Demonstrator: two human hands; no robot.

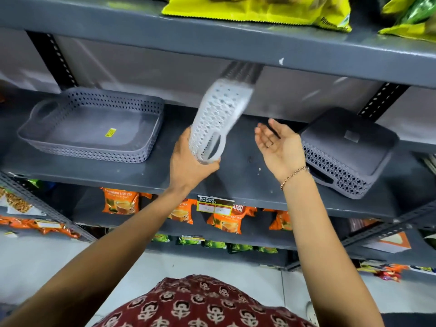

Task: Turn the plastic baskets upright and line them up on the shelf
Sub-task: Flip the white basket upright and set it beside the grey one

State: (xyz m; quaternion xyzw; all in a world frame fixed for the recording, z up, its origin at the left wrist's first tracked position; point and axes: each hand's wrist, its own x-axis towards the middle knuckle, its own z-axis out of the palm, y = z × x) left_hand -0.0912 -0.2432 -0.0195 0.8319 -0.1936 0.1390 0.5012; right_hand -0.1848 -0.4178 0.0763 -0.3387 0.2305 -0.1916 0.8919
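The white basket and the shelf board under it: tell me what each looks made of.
White basket: moulded plastic by the look, with a matte lattice of punched holes and a cut-out handle. Shelf board: probably painted metal, a flat grey coat with small chips, carried on perforated uprights.

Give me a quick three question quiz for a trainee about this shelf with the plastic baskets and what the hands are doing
1. True or false: the dark basket on the right lies upside down.
2. Which hand holds the light basket?
A. left hand
B. right hand
C. both
3. Fill in: the basket on the left carries a small ____ sticker inside.

Key:
1. True; its flat base faces up.
2. A; the right hand is open, palm up, beside it.
3. Yellow.
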